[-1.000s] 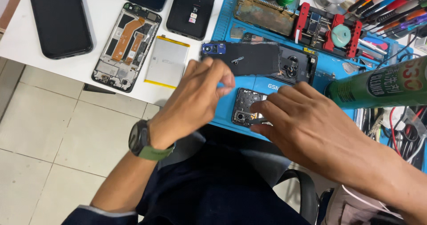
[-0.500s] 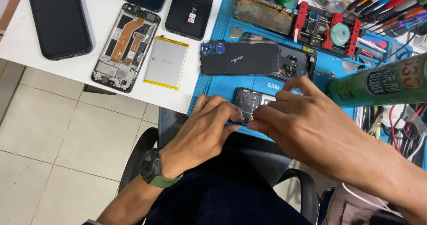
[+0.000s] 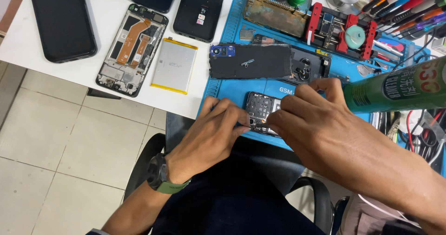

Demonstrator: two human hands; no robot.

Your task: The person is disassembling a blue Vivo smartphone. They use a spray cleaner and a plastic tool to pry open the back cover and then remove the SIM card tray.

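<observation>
Fingertips of the left hand [image 3: 211,130] and right hand [image 3: 316,123] pinch an opened phone frame [image 3: 261,109] at the blue mat's [image 3: 232,88] near edge, apparently working loose a small part; the next move needs a steady, gentle lift.

Matt blue rubbery mat [image 3: 232,88], glossy black glass phones [image 3: 60,23], silvery foil battery [image 3: 174,65].

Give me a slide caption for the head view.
Both hands, left hand and right hand, pinch an opened phone on a blue mat.
</observation>
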